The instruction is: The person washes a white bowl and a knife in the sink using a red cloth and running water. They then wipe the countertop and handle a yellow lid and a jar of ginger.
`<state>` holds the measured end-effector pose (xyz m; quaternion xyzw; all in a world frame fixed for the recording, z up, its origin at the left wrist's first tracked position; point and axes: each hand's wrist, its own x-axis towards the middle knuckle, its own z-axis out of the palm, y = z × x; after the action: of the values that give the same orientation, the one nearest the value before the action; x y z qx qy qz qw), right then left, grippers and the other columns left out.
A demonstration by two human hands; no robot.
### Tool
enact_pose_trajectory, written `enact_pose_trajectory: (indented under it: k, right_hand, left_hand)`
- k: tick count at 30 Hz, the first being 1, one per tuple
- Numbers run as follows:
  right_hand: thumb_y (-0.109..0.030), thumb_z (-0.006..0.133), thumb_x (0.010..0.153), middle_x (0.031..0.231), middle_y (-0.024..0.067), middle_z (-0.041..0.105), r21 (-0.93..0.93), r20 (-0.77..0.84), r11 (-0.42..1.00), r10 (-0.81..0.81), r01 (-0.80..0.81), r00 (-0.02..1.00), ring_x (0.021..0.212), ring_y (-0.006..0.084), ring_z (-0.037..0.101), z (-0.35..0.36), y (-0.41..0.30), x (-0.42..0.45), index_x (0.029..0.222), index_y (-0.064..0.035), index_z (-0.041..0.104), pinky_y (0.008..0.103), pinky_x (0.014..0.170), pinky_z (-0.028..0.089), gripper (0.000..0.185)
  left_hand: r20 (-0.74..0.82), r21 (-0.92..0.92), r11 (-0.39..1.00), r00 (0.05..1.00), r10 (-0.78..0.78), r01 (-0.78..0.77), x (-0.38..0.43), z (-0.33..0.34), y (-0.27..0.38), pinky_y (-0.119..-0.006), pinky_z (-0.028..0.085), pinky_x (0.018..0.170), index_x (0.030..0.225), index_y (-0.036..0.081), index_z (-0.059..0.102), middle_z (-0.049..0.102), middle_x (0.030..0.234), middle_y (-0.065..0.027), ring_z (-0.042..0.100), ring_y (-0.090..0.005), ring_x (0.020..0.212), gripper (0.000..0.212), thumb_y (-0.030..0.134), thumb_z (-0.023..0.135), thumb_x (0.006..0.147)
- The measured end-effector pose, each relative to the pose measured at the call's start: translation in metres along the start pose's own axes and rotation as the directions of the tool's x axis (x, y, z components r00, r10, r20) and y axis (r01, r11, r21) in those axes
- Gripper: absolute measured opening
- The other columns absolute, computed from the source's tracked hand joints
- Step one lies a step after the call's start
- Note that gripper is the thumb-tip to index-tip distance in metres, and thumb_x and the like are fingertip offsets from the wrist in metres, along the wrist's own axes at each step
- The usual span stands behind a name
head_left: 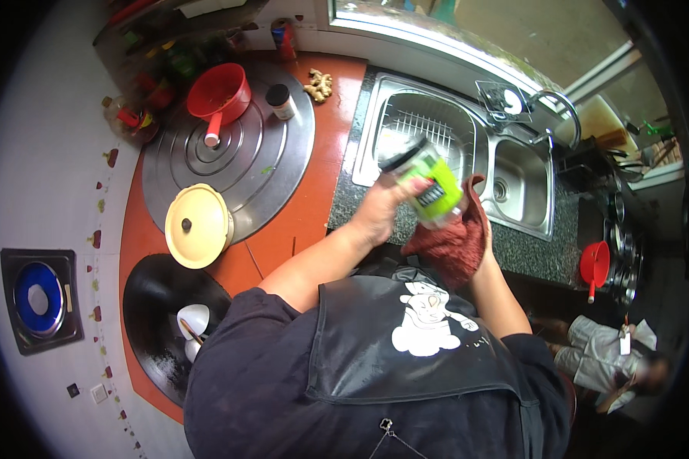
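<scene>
My left hand (382, 209) grips a clear jar (433, 189) with a black lid and a bright green label that bears writing. The jar is tilted and slightly blurred, its lid end up and to the left. A brown-red cloth (451, 249) is draped over my right hand (488, 238), whose fingers are mostly hidden beneath it. The cloth touches the lower end of the jar. Both hands are in front of my black apron, by the granite counter edge, with the stainless steel double sink (482, 155) just beyond.
At left, a round metal turntable (247, 183) bears a red ladle-like pot (221, 94) and a small black-lidded jar (280, 102). Ginger (320, 86) lies beside it. A cream lidded pot (198, 226) stands near a black wok (161, 321). Another person (603, 356) is at right.
</scene>
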<state>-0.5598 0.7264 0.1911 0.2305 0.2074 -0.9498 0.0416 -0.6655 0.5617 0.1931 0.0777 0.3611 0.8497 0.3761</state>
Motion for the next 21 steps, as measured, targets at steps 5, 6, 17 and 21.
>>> enact_pose_trajectory:
  k: [5,6,17,21]
  right_hand:
    - [-0.054,0.058,0.086,0.097,0.0118,0.064,-0.861,0.177,0.437,-0.219,0.259,0.96,0.084,0.0261,0.063,0.06,-0.018,-0.017,0.105,-0.0047,0.064,0.0418,0.071,0.049,0.053]
    - [-0.056,0.058,0.085,0.094,0.011,0.063,-0.935,0.245,0.178,-0.297,0.306,0.923,0.084,0.0254,0.062,0.062,-0.019,-0.018,0.101,-0.0042,0.065,0.0412,0.069,0.049,0.054]
    - [-0.03,0.068,0.072,0.112,0.0154,0.062,-0.839,0.323,0.265,-0.463,0.476,0.826,0.102,0.0347,0.06,0.055,-0.022,-0.042,0.115,-0.0028,0.056,0.0417,0.088,0.049,0.052]
    - [-0.028,0.068,0.074,0.109,0.0151,0.061,-0.714,0.124,0.569,-0.47,0.407,0.874,0.1,0.0342,0.06,0.042,-0.018,-0.063,0.115,-0.003,0.056,0.0411,0.088,0.048,0.05]
  left_hand:
    - [-0.273,0.681,0.679,0.764,0.584,-0.275,0.051,-0.156,-0.001,-0.045,0.043,0.102,0.131,-0.001,0.044,0.059,0.121,-0.0167,0.055,-0.0257,0.117,0.08,0.026,0.088,0.07]
    - [-0.286,0.854,0.494,0.649,0.705,-0.161,0.055,-0.183,0.001,-0.045,0.043,0.102,0.131,-0.002,0.04,0.056,0.123,-0.0191,0.054,-0.0298,0.117,0.087,0.029,0.09,0.067]
    - [-0.116,0.987,0.02,0.628,0.769,0.157,0.047,-0.307,0.007,-0.052,0.029,0.112,0.143,0.003,0.03,0.038,0.136,-0.024,0.037,-0.0457,0.127,0.086,0.005,0.069,0.066]
    - [-0.235,0.963,0.114,0.549,0.802,0.245,0.1,-0.362,0.057,-0.051,0.026,0.113,0.144,0.006,0.032,0.041,0.141,-0.021,0.035,-0.041,0.133,0.089,0.019,0.078,0.07]
